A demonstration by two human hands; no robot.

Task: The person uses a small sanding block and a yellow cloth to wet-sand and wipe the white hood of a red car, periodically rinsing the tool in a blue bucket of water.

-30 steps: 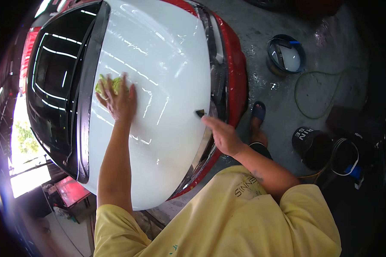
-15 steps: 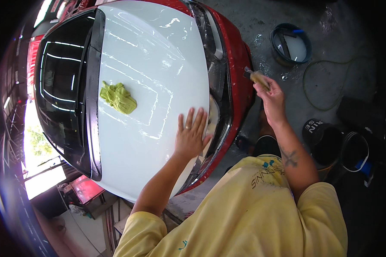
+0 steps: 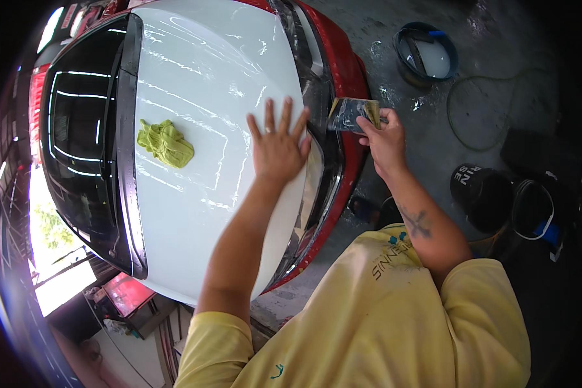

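Note:
My left hand lies on the wet white hood of a red car, fingers spread and holding nothing. A dark grey sheet of wet sandpaper with a tan edge, perhaps around a pad, is in my right hand. The thumb presses on its face while the fingers are behind it. That hand is over the car's red front bumper, right of the headlight. Farther left on the hood, near the windshield, a crumpled yellow-green cloth rests.
On the wet floor at far right stands a dark blue bucket with cloudy water and a blue-tipped tool. A hose curls below it. Black buckets stand nearer me on the right. A red-topped table is at lower left.
My left hand has moved farther up the hood, away from me. The right hand has turned the sandpaper so its dark face shows, and has shifted left over the bumper.

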